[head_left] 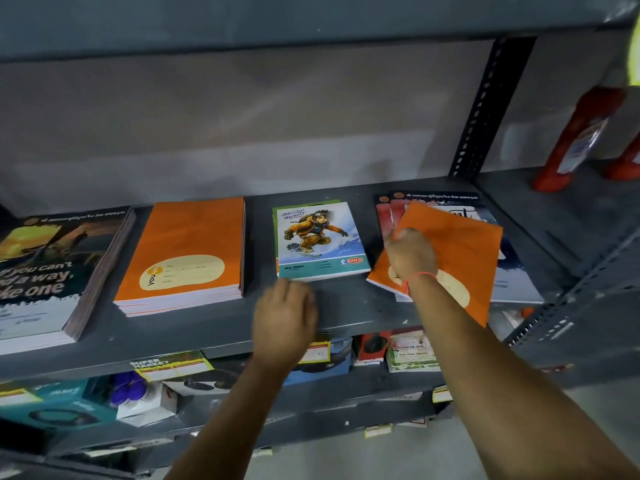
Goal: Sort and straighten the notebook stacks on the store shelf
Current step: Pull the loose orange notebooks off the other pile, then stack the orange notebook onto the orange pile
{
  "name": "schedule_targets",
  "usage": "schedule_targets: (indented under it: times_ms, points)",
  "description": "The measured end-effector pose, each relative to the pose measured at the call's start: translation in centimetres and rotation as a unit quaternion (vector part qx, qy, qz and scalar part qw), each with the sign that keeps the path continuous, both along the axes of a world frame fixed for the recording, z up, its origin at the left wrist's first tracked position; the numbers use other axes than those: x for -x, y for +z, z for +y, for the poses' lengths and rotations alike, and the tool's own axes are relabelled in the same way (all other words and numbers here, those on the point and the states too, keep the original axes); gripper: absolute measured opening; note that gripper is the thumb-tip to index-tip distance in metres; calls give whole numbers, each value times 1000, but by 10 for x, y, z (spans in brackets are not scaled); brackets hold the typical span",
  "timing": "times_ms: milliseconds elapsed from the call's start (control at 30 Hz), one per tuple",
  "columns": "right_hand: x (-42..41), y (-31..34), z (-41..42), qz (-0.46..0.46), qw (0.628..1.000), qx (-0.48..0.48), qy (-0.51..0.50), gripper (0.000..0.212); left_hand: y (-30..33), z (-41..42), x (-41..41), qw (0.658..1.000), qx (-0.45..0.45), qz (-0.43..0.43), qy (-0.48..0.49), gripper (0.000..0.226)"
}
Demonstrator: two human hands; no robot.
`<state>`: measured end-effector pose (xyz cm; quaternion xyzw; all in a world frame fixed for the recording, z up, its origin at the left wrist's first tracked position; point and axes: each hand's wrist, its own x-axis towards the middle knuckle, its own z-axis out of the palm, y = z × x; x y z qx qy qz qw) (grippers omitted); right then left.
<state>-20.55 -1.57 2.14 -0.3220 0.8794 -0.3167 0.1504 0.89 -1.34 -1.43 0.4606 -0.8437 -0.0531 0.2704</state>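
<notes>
On the grey shelf lie several notebook stacks. At far left is a dark stack with white lettering. Beside it sits a neat orange stack. A thin stack with a snowboarder cover lies in the middle. At right is a dark-and-white stack with an orange notebook lying crooked on top. My right hand grips that orange notebook at its left edge. My left hand hovers over the shelf's front edge, just below the snowboarder stack, fingers curled and holding nothing.
A perforated upright post stands behind the right stack. Red bottles stand on the neighbouring shelf at right. The lower shelf holds boxed goods and price labels. The shelf above hangs low overhead.
</notes>
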Motion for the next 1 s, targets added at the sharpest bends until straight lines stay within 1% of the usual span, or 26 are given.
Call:
schedule_targets:
  times_ms: [67, 100, 167, 200, 233, 300, 333, 400, 467, 533, 567, 600, 633, 667, 700, 733, 800, 867, 967, 1000]
  points:
    - [15, -6, 29, -41, 998, -18, -54, 30, 18, 3, 41, 996, -33, -8, -82, 22]
    - [19, -8, 41, -48, 995, -36, -78, 33, 24, 2, 62, 993, -60, -17, -102, 24]
    - [30, -4, 60, 37, 989, -73, -126, 35, 33, 0, 103, 984, -118, -58, -123, 26]
    - [38, -3, 69, 64, 985, -85, -137, 37, 36, 1, 122, 978, -140, -87, -125, 26]
    - [43, -1, 74, 61, 984, -92, -138, 40, 37, 1, 136, 974, -151, -117, -119, 27]
    - [55, -2, 87, 28, 985, -95, -140, 48, 39, -1, 159, 966, -170, -173, -93, 28]
    - [58, -5, 89, 10, 986, -92, -139, 51, 40, -5, 166, 959, -196, -190, -71, 29]
    - [61, -11, 96, -10, 989, -76, -130, 49, 43, -11, 178, 945, -249, -208, -44, 28]
    - [65, -14, 99, -24, 990, -49, -132, 42, 46, -17, 185, 940, -266, -209, -39, 24]
    - [71, -12, 101, -82, 985, -14, -149, 38, 48, -24, 188, 945, -268, -183, -34, 19]
    - [72, -9, 103, -117, 981, -2, -155, 34, 49, -27, 188, 947, -277, -162, -30, 17]
    - [77, -7, 103, -133, 977, 12, -165, 29, 52, -29, 188, 945, -295, -137, -27, 14]
    - [82, -5, 105, -158, 970, 37, -179, 27, 56, -31, 188, 942, -317, -106, -25, 11]
    - [86, -1, 106, -196, 959, 67, -194, 28, 60, -32, 188, 936, -342, -75, -24, 8]
    - [91, 2, 108, -220, 951, 79, -203, 31, 65, -33, 188, 929, -366, -43, -22, 7]
    - [90, 10, 111, -241, 946, 81, -202, 30, 69, -34, 187, 921, -389, -7, -20, 12]
    - [93, 22, 113, -259, 942, 83, -196, 17, 77, -36, 182, 906, -419, 63, -11, 22]
    - [93, 35, 111, -252, 947, 88, -178, 26, 86, -37, 173, 892, -440, 106, -7, 20]
    - [83, 53, 92, -265, 949, 128, -116, 21, 102, -42, 142, 889, -434, 147, 7, 20]
    - [77, 57, 83, -264, 950, 144, -89, 15, 108, -45, 129, 888, -432, 158, 16, 14]
